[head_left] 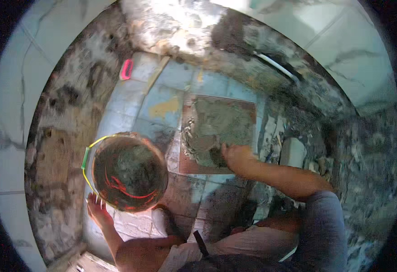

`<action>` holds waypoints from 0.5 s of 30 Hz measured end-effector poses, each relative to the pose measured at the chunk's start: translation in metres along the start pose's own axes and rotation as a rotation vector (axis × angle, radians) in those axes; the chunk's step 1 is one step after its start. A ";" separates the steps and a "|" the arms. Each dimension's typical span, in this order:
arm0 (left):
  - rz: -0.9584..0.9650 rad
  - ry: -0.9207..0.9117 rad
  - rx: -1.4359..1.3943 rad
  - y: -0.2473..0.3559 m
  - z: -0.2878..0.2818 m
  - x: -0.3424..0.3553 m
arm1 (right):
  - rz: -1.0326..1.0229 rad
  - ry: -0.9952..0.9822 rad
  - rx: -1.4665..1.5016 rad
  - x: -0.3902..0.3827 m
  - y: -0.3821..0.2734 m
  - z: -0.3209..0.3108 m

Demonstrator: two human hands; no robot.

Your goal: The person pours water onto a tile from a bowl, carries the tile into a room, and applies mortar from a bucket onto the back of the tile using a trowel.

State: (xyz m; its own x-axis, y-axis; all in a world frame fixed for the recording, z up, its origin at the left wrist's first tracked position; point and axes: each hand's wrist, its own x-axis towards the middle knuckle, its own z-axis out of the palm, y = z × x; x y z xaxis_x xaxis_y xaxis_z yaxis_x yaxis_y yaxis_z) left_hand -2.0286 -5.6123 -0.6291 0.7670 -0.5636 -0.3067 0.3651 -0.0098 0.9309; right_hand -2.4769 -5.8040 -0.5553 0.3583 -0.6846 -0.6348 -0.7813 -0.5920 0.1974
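A reddish-brown tile (pixel 249 168) lies on the floor with its ribbed back up, and grey mortar (pixel 228 118) covers most of it. Over its lower right part, my right hand (pixel 237 157) is closed round what looks like a trowel (pixel 215 156), its blade smeared and hard to make out against the mortar. To the left stands a round bucket (pixel 163 181), dark and streaked with red inside, holding grey mortar. Its yellow handle with a green grip (pixel 86 157) hangs over the left side. My left hand (pixel 99 213), fingers apart, is by the bucket's lower left rim.
Pale blue tiles (pixel 162 93) cover the floor. A pink-rimmed tool (pixel 126 69) lies at the far left, near a thin strip (pixel 156 75). Rough bare wall bands surround the floor. Rubble and a pale block (pixel 292 153) lie at right; a white pipe (pixel 277 66) is beyond.
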 end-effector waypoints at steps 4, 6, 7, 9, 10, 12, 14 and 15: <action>0.010 -0.026 0.004 -0.004 -0.013 0.009 | -0.031 -0.070 0.037 -0.013 -0.005 0.013; 0.015 -0.037 0.033 0.000 -0.014 0.009 | -0.067 0.010 0.068 -0.020 0.014 0.013; 0.007 -0.044 0.031 0.003 -0.013 0.008 | -0.114 0.085 0.082 -0.021 0.025 0.013; 0.006 -0.065 0.038 0.007 -0.010 0.006 | -0.031 0.201 0.160 -0.011 0.049 0.020; 0.007 -0.071 0.049 0.007 -0.008 0.006 | 0.046 0.307 0.221 -0.004 0.061 0.024; 0.005 -0.097 0.050 0.011 0.006 0.001 | 0.116 0.316 0.214 0.020 0.084 0.033; 0.024 -0.065 0.076 0.013 0.016 -0.001 | 0.141 0.290 0.241 0.039 0.091 0.064; 0.048 -0.006 0.100 0.018 0.012 -0.003 | 0.140 0.290 0.258 0.034 0.085 0.074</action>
State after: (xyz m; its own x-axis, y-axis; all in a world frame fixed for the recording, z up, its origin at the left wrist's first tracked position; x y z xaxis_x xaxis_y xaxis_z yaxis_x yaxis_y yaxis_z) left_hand -2.0306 -5.6208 -0.6095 0.7786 -0.5707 -0.2608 0.2736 -0.0652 0.9596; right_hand -2.5689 -5.8461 -0.6148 0.3397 -0.8645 -0.3705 -0.9221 -0.3837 0.0499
